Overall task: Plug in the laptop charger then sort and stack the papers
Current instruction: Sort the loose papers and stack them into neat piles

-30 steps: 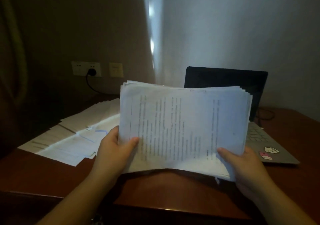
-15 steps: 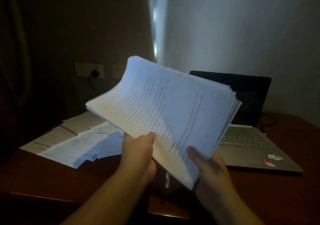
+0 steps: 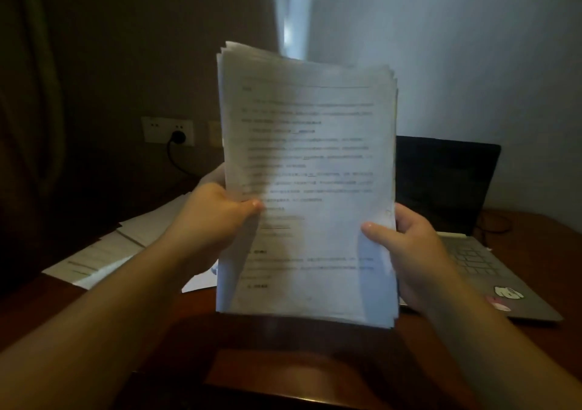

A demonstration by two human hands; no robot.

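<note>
At the wall socket (image 3: 167, 130) a plug (image 3: 177, 136) sits, so charging looks done; left hand (image 3: 217, 211) and right hand (image 3: 409, 245) grip an upright stack (image 3: 308, 173) above the desk (image 3: 283, 368), loose sheets (image 3: 104, 252) left unsorted

Showing matt white paper in the printed stack (image 3: 310, 189) at centre and the loose sheets (image 3: 104, 252) at left. Gleaming faintly with polished reddish wood across the counter (image 3: 283, 375). Looking like brushed silver metal on the laptop (image 3: 491, 271) deck, smooth plastic on the wall socket (image 3: 167, 130).
</note>
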